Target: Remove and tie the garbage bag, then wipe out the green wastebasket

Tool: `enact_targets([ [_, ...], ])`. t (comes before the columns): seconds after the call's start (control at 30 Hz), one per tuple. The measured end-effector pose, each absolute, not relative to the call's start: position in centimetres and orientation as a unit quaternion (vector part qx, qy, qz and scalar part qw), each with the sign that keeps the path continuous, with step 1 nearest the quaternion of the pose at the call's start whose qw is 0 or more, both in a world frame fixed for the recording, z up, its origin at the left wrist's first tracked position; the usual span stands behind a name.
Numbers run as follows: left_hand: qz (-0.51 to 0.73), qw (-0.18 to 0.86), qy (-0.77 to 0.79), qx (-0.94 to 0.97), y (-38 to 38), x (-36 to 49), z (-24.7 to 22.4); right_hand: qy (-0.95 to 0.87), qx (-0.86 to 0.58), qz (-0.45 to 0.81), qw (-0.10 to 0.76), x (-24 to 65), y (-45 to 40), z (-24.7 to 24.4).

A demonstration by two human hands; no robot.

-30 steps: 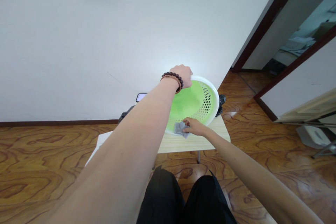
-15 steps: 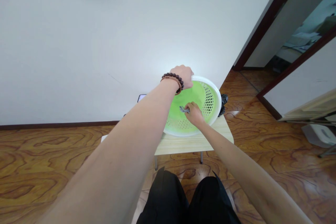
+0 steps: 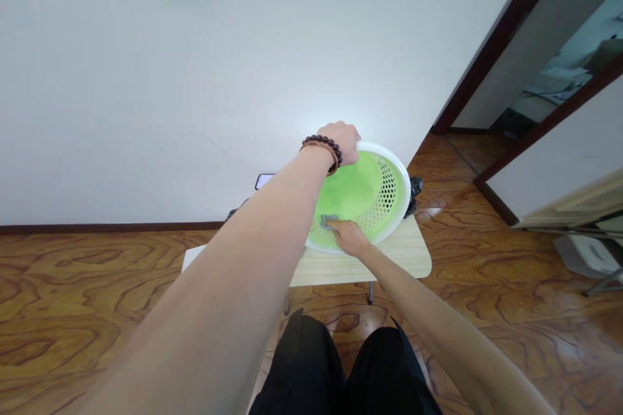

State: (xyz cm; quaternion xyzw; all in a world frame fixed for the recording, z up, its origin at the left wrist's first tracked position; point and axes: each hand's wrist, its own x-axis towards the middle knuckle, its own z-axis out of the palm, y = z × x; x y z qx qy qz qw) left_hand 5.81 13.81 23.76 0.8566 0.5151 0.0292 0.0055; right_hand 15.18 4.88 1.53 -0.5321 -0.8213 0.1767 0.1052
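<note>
Left hand (image 3: 341, 141): closed on the far rim of the green basket (image 3: 393, 220), back of hand up, bead bracelet (image 3: 325, 142) on the wrist. Fingertips hidden, so grip detail unclear. Right hand (image 3: 348, 238): mostly closed, fingers pinching a grey cloth (image 3: 328, 221) at the near inside wall of the basket. Can't tell how hard it presses. Basket sits on the light wood table (image 3: 409, 253), by the wall. Left forearm covers the basket's left side and cuts off the phone (image 3: 264, 179). Black plastic (image 3: 414, 196) just right of the basket, partly hidden behind the rim.
</note>
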Motion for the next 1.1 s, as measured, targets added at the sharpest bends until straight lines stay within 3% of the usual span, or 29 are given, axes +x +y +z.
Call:
enact_targets([
  [0.27, 0.037, -0.003, 0.507, 0.861, 14.0, 5.7, 23.7, -0.886, -0.399, 0.212, 0.105, 18.4, -1.5, 4.8],
  [0.37, 0.028, 0.001, 0.518, 0.855, 14.0, 5.7, 23.7, -0.861, -0.444, 0.209, 0.131, 19.1, -0.6, 6.2],
  [0.53, 0.028, -0.005, 0.517, 0.856, 14.0, 5.8, 23.7, -0.784, -0.56, 0.098, 0.248, 17.9, 5.5, 7.0],
  [0.77, 0.023, -0.01, 0.512, 0.858, 13.9, 5.7, 23.7, -0.817, -0.551, 0.153, 0.066, 14.2, 9.0, 1.7],
  [1.1, 0.023, -0.004, 0.517, 0.856, 14.2, 5.7, 23.7, -0.863, -0.485, 0.126, 0.064, 15.4, 2.4, 2.0],
])
